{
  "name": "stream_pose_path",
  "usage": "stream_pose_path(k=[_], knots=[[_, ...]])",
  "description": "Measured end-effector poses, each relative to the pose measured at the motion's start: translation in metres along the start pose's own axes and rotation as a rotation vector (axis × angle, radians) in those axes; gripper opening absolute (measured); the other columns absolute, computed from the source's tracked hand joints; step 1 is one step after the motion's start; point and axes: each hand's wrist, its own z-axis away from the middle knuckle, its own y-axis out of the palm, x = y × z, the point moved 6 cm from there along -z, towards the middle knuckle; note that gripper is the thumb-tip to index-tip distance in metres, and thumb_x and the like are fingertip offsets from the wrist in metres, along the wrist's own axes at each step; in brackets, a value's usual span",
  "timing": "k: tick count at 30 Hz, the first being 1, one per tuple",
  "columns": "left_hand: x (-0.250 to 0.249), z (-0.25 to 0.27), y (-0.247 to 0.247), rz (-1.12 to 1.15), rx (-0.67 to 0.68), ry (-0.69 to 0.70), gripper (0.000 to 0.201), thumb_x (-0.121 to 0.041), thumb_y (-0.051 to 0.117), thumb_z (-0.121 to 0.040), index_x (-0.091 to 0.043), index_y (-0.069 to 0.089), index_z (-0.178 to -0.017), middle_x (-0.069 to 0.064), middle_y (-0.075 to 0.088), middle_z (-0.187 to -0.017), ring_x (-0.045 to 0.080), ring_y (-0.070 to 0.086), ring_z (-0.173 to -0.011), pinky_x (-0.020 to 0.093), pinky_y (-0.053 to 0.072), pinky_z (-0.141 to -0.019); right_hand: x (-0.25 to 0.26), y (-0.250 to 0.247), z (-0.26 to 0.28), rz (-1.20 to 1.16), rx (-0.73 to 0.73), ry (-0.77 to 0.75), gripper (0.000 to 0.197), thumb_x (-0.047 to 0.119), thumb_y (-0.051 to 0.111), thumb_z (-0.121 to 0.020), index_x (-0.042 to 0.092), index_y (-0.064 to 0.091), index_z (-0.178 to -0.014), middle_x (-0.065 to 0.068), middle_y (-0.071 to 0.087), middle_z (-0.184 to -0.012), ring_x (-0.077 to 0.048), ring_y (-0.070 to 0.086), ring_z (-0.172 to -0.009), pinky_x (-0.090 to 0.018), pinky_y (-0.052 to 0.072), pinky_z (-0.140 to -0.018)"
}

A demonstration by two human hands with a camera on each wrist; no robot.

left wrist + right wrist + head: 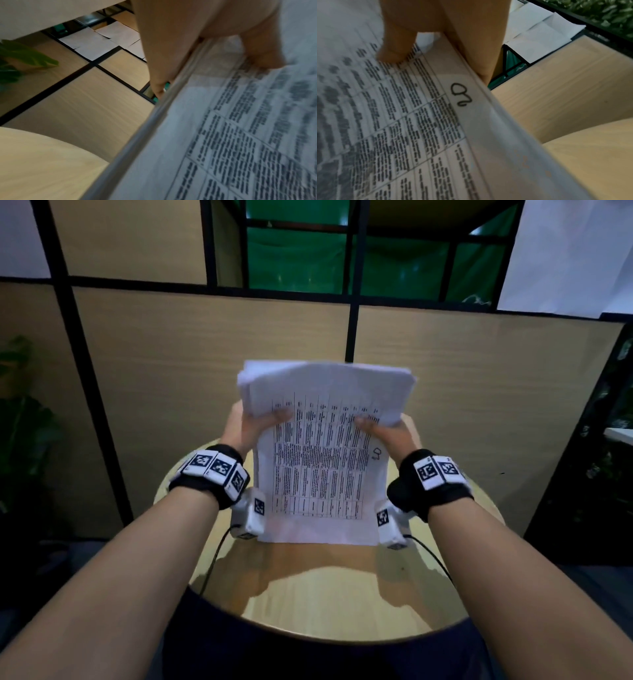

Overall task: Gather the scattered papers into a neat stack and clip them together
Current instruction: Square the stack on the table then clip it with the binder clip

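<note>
A stack of white papers point(322, 460) printed with a table stands upright on its lower edge on the round wooden table point(335, 604). Its top edges are uneven and fan out. My left hand point(260, 422) grips the stack's left side, thumb on the front sheet and fingers behind. My right hand point(383, 429) grips the right side the same way. The left wrist view shows the paper stack point(231, 142) edge-on with my left thumb point(262, 56) on the print. In the right wrist view my right thumb point(397, 50) presses the papers point(419, 121) near a handwritten mark. No clip is visible.
Wooden partition panels point(205, 371) with black frames rise just behind the table. A green screen point(342, 258) shows beyond them. A leafy plant point(20, 412) stands at the left. Cables point(212, 563) run from both wrist cameras over the table's near edge.
</note>
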Motion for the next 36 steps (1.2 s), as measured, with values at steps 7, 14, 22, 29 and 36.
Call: stream_pose_path(k=[7, 14, 22, 29, 36], knots=[[-0.055, -0.010, 0.008, -0.017, -0.045, 0.143, 0.056, -0.027, 0.079, -0.066, -0.011, 0.056, -0.115, 0.008, 0.065, -0.111, 0.025, 0.062, -0.106, 0.042, 0.053, -0.089, 0.052, -0.013, -0.010, -0.035, -0.217, -0.253, 0.019, 0.025, 0.076, -0.072, 0.023, 0.061, -0.084, 0.003, 0.063, -0.079, -0.004, 0.060, -0.071, -0.023, 0.051, -0.071], [-0.019, 0.015, 0.002, 0.033, -0.110, 0.048, 0.044, -0.018, 0.081, -0.060, -0.020, 0.058, -0.097, 0.006, 0.063, -0.104, 0.031, 0.060, -0.106, 0.047, 0.051, -0.091, 0.011, -0.010, 0.012, -0.084, -0.173, -0.153, 0.028, 0.005, 0.073, -0.077, 0.012, 0.062, -0.102, 0.005, 0.067, -0.087, -0.001, 0.066, -0.072, -0.016, 0.053, -0.069], [-0.078, 0.000, -0.022, -0.211, -0.272, 0.198, 0.100, -0.024, 0.084, -0.061, -0.016, 0.024, -0.141, 0.009, 0.041, -0.140, 0.023, 0.043, -0.129, 0.042, 0.036, -0.109, 0.075, -0.022, -0.008, 0.183, -0.282, -0.356, 0.024, 0.015, 0.070, -0.071, 0.038, 0.064, -0.069, 0.015, 0.063, -0.067, -0.011, 0.056, -0.067, -0.035, 0.052, -0.068], [-0.085, 0.014, 0.015, -0.589, 0.285, 0.173, 0.042, -0.003, 0.075, -0.071, -0.021, 0.062, -0.107, -0.010, 0.069, -0.098, -0.009, 0.060, -0.085, 0.023, 0.047, -0.077, 0.116, 0.017, 0.015, 0.925, -0.032, -0.664, 0.011, 0.022, 0.067, -0.082, 0.012, 0.064, -0.077, -0.005, 0.061, -0.065, -0.018, 0.053, -0.062, -0.029, 0.039, -0.057], [-0.030, 0.017, -0.022, -0.253, 0.105, 0.001, 0.027, 0.002, 0.075, -0.067, -0.018, 0.067, -0.052, -0.016, 0.061, -0.049, -0.003, 0.052, -0.048, 0.024, 0.044, -0.060, 0.050, -0.027, 0.029, 0.817, -0.309, -0.472, 0.075, 0.035, 0.076, -0.070, 0.015, 0.046, -0.135, -0.012, 0.048, -0.138, -0.029, 0.041, -0.131, -0.046, 0.033, -0.109]])
